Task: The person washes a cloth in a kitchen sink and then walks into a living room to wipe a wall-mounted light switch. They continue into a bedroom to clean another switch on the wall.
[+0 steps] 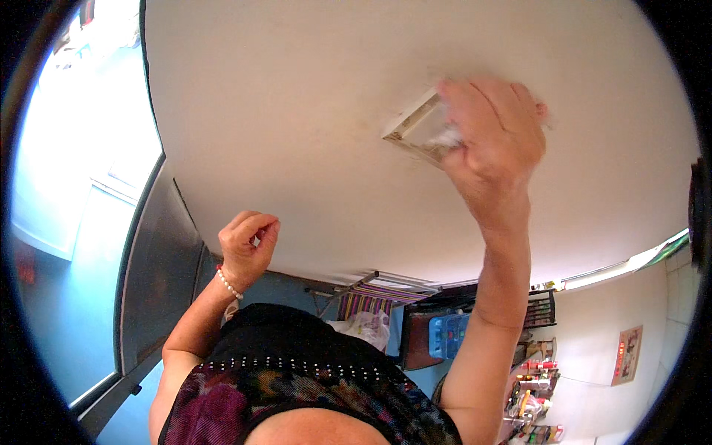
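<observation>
My right hand (492, 133) is raised against a pale wall (289, 111), its fingers closed around a small white wad (448, 136), perhaps tissue or cloth; blur hides its exact kind. Beside those fingers a square white wall plate (411, 119) with a raised, grimy frame shows its left part, while the hand covers the rest. Lower on the left, my left hand (247, 242) hovers in front of the wall with thumb and fingertips pinched together. Nothing can be seen in it. A beaded bracelet circles that wrist.
A dark door frame (161, 267) borders an opening on the left. Below the wall stand a striped folding chair (364, 297), a white plastic bag (367, 329) and a blue plastic crate or basket (445, 336). Bottles and other goods (537, 384) cluster at lower right.
</observation>
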A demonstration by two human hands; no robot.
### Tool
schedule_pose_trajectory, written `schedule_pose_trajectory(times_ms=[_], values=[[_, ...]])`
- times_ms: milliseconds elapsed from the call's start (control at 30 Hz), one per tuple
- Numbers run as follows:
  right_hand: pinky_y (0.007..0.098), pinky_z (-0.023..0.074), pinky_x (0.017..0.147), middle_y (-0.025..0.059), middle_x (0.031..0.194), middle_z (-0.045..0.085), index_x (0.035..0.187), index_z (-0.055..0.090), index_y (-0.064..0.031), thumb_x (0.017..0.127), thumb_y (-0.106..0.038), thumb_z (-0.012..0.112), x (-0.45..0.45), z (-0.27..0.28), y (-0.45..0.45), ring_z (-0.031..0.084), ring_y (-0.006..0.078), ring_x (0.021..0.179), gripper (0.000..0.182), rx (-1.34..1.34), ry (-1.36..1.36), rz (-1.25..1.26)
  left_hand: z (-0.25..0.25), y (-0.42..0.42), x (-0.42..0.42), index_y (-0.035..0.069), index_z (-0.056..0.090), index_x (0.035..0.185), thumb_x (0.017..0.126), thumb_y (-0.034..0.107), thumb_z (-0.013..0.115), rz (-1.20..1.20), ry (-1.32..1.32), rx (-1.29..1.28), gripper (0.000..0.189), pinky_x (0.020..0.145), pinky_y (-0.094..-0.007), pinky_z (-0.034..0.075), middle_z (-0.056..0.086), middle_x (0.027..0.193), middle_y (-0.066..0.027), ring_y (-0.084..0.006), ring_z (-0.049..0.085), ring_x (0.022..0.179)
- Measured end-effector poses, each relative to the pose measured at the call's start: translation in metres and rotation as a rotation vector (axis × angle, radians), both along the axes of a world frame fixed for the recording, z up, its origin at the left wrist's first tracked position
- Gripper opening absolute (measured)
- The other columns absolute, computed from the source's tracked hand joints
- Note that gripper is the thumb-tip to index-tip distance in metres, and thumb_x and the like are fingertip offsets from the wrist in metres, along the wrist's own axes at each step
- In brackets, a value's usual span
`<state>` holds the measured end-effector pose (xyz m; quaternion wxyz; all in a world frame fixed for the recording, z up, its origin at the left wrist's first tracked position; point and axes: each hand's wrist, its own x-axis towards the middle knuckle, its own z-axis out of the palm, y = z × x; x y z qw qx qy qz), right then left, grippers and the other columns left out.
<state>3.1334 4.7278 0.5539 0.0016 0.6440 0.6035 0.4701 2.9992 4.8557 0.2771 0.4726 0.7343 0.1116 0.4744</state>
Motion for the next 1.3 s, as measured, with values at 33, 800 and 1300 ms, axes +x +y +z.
schedule_pose_trajectory(times_ms=[33, 800, 1300], values=[[0.0362, 0.0447, 0.072, 0.0066, 0.082, 0.061, 0.089, 0.066, -0.0072, 0.054, 0.01, 0.057, -0.004, 0.001, 0.008, 0.057, 0.0257, 0.074, 0.04, -0.014, -0.007, -0.009, 0.001, -0.001, 0.002, 0.001, 0.065, 0.079, 0.075, -0.001, 0.068, -0.007, -0.005, 0.005, 0.006, 0.048, -0.0223, 0.044, 0.062, 0.072, -0.0075, -0.0112, 0.056, 0.056], [0.036, 0.0412, 0.07, 0.0046, 0.076, 0.055, 0.086, 0.061, -0.0068, 0.051, 0.013, 0.052, 0.006, -0.006, -0.038, 0.053, 0.0248, 0.071, 0.042, 0.09, -0.123, -0.18, -0.008, -0.019, -0.003, 0.001, 0.065, 0.079, 0.076, -0.002, 0.066, -0.053, 0.011, 0.022, 0.005, 0.048, -0.0228, 0.045, 0.061, 0.07, -0.0082, -0.0119, 0.057, 0.055], [0.0292, 0.0488, 0.063, 0.0092, 0.085, 0.061, 0.093, 0.062, -0.0017, 0.059, 0.014, 0.05, 0.012, -0.051, -0.08, 0.059, 0.0237, 0.073, 0.039, 0.468, 0.332, -0.125, 0.024, -0.004, 0.005, 0.001, 0.064, 0.081, 0.073, -0.002, 0.067, -0.008, -0.041, 0.265, 0.009, 0.051, -0.0273, 0.047, 0.062, 0.073, -0.01, -0.0201, 0.06, 0.059]])
